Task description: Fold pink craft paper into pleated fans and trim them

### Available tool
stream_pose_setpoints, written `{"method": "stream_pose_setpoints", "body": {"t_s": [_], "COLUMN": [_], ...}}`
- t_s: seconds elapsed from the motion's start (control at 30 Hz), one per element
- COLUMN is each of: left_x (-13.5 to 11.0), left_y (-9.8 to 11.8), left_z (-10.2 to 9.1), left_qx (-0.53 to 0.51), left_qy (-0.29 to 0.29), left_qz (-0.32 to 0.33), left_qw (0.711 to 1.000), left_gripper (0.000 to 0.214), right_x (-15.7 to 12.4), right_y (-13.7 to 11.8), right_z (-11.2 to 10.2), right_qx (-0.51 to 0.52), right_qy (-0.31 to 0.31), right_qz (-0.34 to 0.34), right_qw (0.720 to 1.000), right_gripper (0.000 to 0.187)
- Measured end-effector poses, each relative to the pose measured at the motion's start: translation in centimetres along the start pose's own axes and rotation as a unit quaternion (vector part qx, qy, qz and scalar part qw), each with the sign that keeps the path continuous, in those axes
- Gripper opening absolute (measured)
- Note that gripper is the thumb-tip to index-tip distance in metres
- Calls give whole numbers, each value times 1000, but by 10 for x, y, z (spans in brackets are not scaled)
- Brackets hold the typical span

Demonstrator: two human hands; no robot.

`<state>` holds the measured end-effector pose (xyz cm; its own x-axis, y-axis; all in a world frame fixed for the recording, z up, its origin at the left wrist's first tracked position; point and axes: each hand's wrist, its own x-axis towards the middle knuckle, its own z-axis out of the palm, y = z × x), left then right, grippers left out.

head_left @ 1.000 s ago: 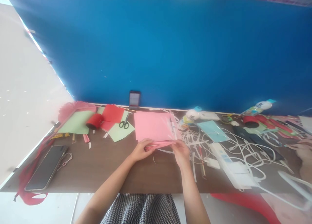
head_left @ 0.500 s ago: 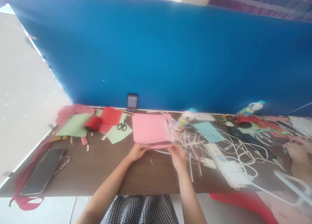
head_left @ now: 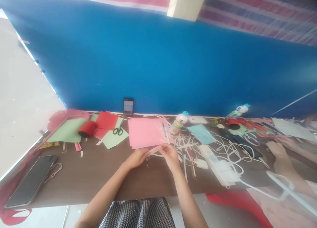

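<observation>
A narrow pink paper strip [head_left: 154, 150] stretches between my two hands, just above the table's near middle. My left hand [head_left: 137, 158] pinches one end of it, and my right hand [head_left: 170, 156] grips the other end with bent fingers. Right behind them lie pink paper sheets [head_left: 145, 132], with a pen [head_left: 165, 131] on their right side. To the left, black-handled scissors [head_left: 118, 130] rest on a light green sheet [head_left: 114, 138]. White paper strips and cables [head_left: 184, 142] tangle to the right of my right hand.
A phone [head_left: 32, 180] lies at the left. Red tape [head_left: 88, 129] and red paper [head_left: 107, 120] sit behind it. A bottle [head_left: 179, 121], blue paper [head_left: 201, 133] and a white power strip [head_left: 218, 165] are to the right. Another person's hands [head_left: 277, 148] rest at the far right.
My hands have come closer together, and the strip between them now slants up to the right. The whole view has shifted, showing more of the other person's arms.
</observation>
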<state>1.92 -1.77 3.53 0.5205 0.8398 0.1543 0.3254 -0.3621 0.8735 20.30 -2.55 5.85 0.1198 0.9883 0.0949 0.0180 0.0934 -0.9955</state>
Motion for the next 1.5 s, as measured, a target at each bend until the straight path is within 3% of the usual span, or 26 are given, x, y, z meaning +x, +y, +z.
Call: {"method": "stream_pose_setpoints", "body": {"t_s": [0.1,0.17,0.27,0.43,0.57,0.7,0.87,1.07,1.23,1.4,1.5], "left_x": [2,4,4,-2,-8,-12,-15,-24,-38,-48,-54], "left_y": [-1,3,11,12,8,10,10,13,13,17,17], "left_z": [6,9,9,7,4,-2,-6,-23,-38,-49,-55], "left_qx": [-41,-55,-82,-142,-154,-164,-180,-164,-155,-130,-128], "left_qy": [32,45,32,-10,4,-9,-10,-1,44,77,102], "left_qz": [-12,-8,-4,-50,-75,-87,-95,-109,-124,-150,-158], "left_qw": [999,997,996,989,985,983,979,981,979,977,974], "left_gripper": [40,40,39,38,37,36,41,38,39,36,38], "right_x": [-1,-3,-4,-5,-7,-9,-9,2,10,11,10], "right_y": [-6,-7,-5,-2,-6,-13,-17,-1,10,12,7], "right_z": [10,16,19,18,20,20,19,24,35,48,54], "right_qx": [69,99,81,21,72,89,96,114,160,149,163], "right_qy": [10,-26,-62,-33,-19,8,-2,19,-38,-18,-55], "right_qz": [4,29,58,60,66,64,55,54,67,56,54], "right_qw": [998,994,993,997,995,994,994,992,984,987,984], "right_gripper": [32,39,30,25,36,30,33,34,29,25,25]}}
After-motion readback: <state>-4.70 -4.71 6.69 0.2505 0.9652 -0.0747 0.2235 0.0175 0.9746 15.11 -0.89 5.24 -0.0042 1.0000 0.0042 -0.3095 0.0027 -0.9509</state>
